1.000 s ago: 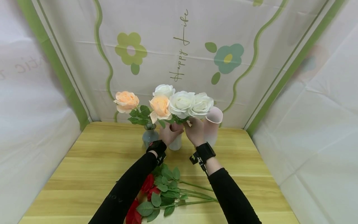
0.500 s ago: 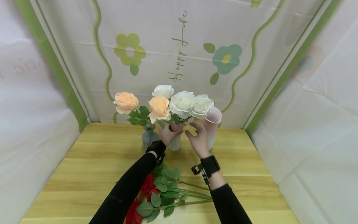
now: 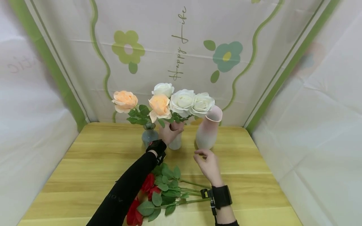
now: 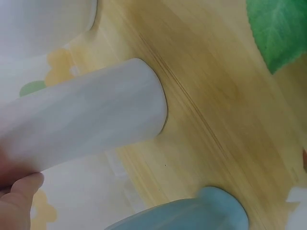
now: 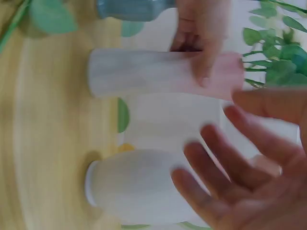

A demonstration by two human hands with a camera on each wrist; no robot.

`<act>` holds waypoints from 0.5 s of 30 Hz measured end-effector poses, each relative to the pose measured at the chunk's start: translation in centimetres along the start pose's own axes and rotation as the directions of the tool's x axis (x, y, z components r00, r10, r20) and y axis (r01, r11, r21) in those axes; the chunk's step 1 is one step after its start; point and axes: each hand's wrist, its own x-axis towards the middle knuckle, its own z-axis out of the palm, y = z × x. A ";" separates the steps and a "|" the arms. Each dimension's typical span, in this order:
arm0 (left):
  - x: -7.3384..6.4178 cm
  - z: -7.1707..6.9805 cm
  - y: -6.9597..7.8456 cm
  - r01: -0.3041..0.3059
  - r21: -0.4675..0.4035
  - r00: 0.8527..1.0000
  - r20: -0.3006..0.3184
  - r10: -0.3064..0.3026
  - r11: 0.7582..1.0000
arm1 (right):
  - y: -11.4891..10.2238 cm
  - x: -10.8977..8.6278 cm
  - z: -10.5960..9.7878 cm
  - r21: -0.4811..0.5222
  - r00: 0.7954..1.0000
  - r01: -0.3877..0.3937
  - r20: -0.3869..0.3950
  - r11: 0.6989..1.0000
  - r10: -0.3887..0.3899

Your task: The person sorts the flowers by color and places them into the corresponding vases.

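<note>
In the head view my left hand (image 3: 168,133) grips the upper part of a slim pink-and-white vase (image 3: 175,144), thumb across its front. The same vase (image 4: 91,112) lies across the left wrist view with its base on the wooden surface. Several white roses (image 3: 182,101) rise above it, and the right wrist view shows their green stems (image 5: 254,70) at its mouth. My right hand (image 3: 210,166) holds nothing and hovers between the vases and the lying red roses (image 3: 134,213). In the right wrist view its fingers (image 5: 230,163) are spread and blurred.
A wider pink-and-white vase (image 3: 207,135) stands at the right without flowers. To the left is a blue-grey vase (image 3: 150,137), with peach roses (image 3: 125,101) above it. Red rose stems (image 3: 192,201) point right on the wooden table (image 3: 254,175). A printed cloth (image 3: 158,18) hangs behind.
My right hand has left the white roses' stems and drawn back and down toward the front of the table. The left hand keeps its grip on the slim vase.
</note>
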 end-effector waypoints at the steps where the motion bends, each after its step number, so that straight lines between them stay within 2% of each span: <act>1: 0.0 0.0 -0.1 0.007 0.002 1.000 0.001 -0.007 1.000 | 0.2 -0.2 0.2 -0.026 0.998 0.002 0.055 1.000 0.000; 3: 0.1 0.1 -0.2 0.024 0.014 1.000 0.007 -0.024 1.000 | 0.6 -0.7 0.7 -0.096 0.988 0.024 0.156 0.995 -0.009; 7: 0.1 0.1 -0.1 0.048 0.040 0.999 0.015 -0.049 0.998 | 1.1 -1.4 1.9 -0.239 0.949 0.105 0.313 0.965 -0.026; 15: -0.1 0.0 0.1 0.041 0.029 0.999 0.017 -0.041 0.999 | 1.8 -2.2 4.0 -0.393 0.888 0.261 0.455 0.882 -0.060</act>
